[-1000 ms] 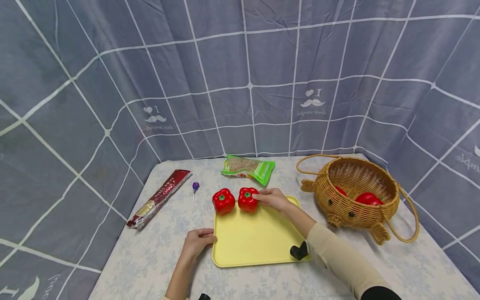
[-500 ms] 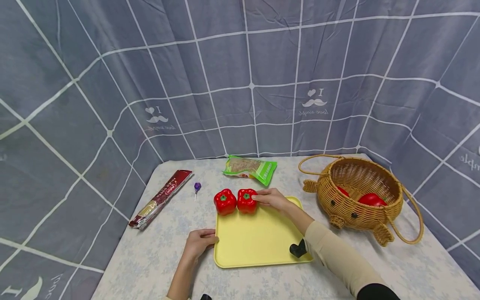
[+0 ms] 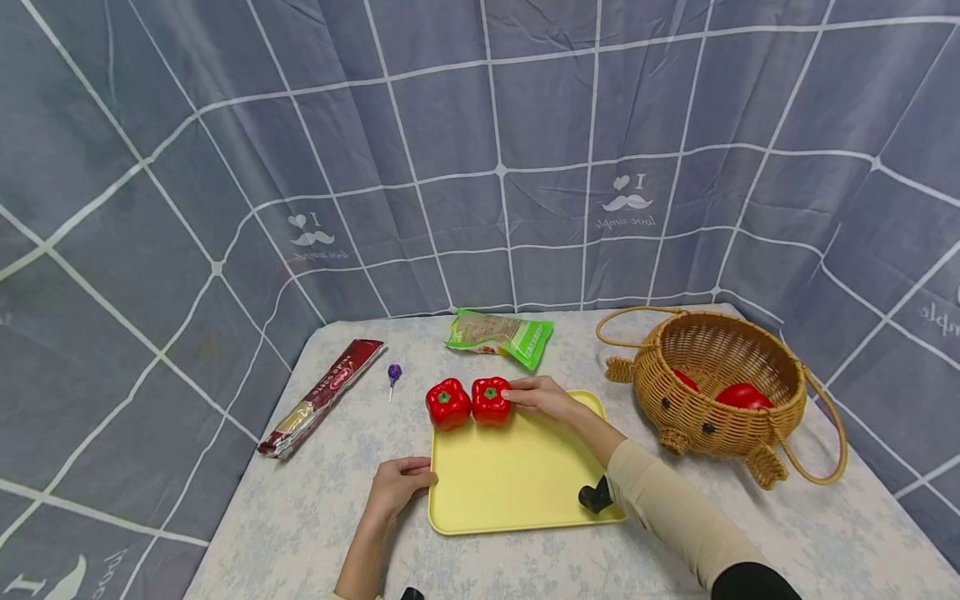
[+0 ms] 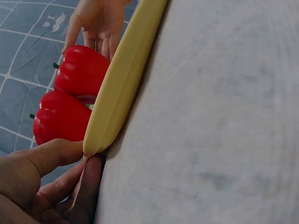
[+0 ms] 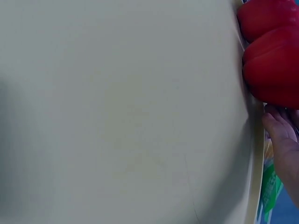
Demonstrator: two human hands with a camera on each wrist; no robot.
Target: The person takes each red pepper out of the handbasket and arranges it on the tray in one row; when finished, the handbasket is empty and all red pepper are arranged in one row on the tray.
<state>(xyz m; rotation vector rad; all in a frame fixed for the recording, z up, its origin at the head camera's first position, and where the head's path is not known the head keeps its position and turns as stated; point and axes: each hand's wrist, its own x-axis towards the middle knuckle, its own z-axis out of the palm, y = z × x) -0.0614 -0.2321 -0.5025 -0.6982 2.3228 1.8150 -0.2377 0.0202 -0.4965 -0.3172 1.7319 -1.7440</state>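
Two red toy bell peppers stand side by side at the far left of a shallow yellow tray (image 3: 517, 492). The left bell pepper (image 3: 447, 406) sits at the tray's far left corner. Beside it, the right bell pepper (image 3: 491, 408) appears to touch it. My right hand (image 3: 546, 400) touches the right side of the right pepper; in the left wrist view its thumb and fingers look fairly straight. With thumb above and fingers below, my left hand (image 3: 399, 485) pinches the tray's left edge, seen closely in the left wrist view.
A wicker basket (image 3: 705, 417) with a pig face and red items inside stands at the right. Behind the tray lies a green packet (image 3: 501, 336). A long dark-red packet (image 3: 322, 400) and a purple lollipop (image 3: 393, 372) lie at the left. A grid-patterned curtain (image 3: 555, 208) surrounds the table.
My right hand and the right pepper have shifted slightly left relative to the tray, closing the small gap to the left pepper. My left hand keeps its hold on the tray edge.
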